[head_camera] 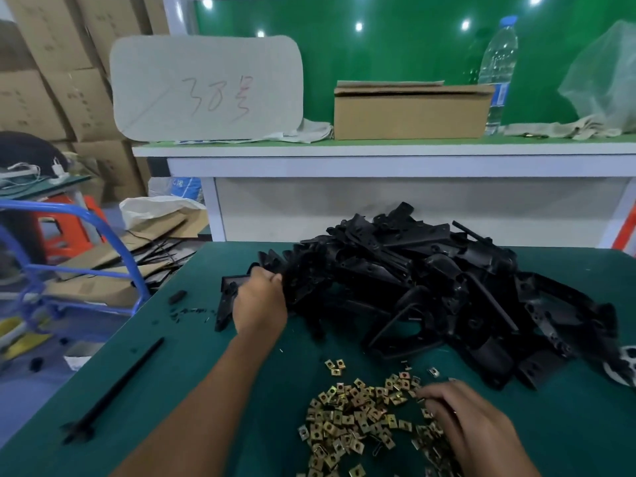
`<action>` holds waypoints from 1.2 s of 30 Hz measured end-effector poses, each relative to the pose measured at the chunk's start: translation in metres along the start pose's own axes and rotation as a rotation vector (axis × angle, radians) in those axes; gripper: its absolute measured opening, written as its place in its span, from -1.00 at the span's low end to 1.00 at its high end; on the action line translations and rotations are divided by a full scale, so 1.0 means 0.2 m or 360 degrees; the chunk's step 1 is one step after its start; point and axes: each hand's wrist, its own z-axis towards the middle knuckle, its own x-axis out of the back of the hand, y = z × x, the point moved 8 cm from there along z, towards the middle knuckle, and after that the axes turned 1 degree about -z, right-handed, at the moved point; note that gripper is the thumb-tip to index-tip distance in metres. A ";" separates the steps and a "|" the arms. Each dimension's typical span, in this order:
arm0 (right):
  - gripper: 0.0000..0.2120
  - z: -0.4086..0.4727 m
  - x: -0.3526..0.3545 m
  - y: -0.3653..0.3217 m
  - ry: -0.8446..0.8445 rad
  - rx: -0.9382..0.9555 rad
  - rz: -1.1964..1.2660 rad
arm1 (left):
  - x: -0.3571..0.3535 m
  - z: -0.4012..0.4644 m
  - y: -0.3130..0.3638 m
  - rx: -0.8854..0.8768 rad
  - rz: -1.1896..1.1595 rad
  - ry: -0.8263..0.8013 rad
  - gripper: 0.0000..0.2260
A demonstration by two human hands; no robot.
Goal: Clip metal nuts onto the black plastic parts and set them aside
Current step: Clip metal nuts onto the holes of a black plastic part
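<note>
**Green desk: a part and a nut being fetched**

Green matting covers the desk [213,373]. At the near edge of the black parts heap [413,287], the left hand [260,301] is curled over one part; the fingers are hidden, so a firm hold cannot be told. The right hand [461,418] is bent into the brass nuts [347,421], seemingly pinching one. Fetching appears to be the step in hand; next, part and nut must be brought together and clipped.

Small factory assembly workshop, stacked cardboard boxes [51,63] along the wall, green-topped desk [192,339] heaped with black plastic parts [430,280] and loose metal nuts [354,418], blue trolley [69,270], handwritten cardboard sign [206,87] on a shelf [378,149]
</note>
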 end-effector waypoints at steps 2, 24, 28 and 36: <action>-0.74 0.00 0.03 -0.01 0.0055 -0.0002 0.0076 | 0.10 -0.03 -0.01 0.0036 -0.0275 0.0113 -0.80; -0.77 -0.02 -0.05 0.10 -0.0118 -0.0463 0.1088 | -0.09 -0.98 0.05 0.0372 -0.1937 -0.1566 -0.21; -0.81 -0.02 -0.07 0.12 -0.0123 -0.0538 0.1316 | -0.09 -1.03 0.07 0.0500 -0.1945 -0.1610 -0.37; -0.74 -0.03 -0.09 0.08 -0.0234 -0.0551 0.1627 | -0.17 -1.16 0.05 0.0344 -0.1359 -0.1886 -0.47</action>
